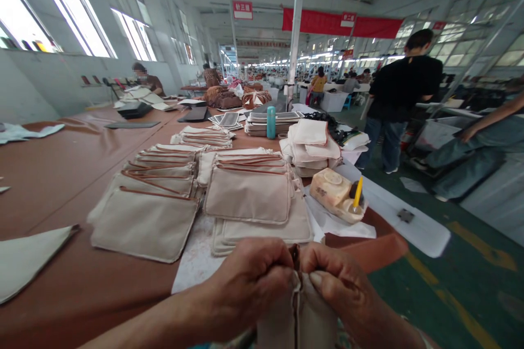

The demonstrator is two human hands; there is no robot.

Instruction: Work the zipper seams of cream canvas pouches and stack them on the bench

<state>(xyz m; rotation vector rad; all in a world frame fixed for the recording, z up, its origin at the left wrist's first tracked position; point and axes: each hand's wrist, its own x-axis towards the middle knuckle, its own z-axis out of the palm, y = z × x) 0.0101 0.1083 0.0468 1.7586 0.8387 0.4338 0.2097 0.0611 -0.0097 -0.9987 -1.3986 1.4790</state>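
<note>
"What are the hands doing?"

"The left hand (249, 286) and the right hand (339, 289) pinch the top of a cloth bag (297, 319)."

"What is out in front?"

"Piles of bags (248, 193) sit on a brown tabletop (61, 202), near a blue-green bottle (271, 122)."

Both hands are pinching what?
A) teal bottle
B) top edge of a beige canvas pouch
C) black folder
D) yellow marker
B: the left hand and right hand meet at the brown-trimmed top of the beige canvas pouch, fingers gripping it.
</note>
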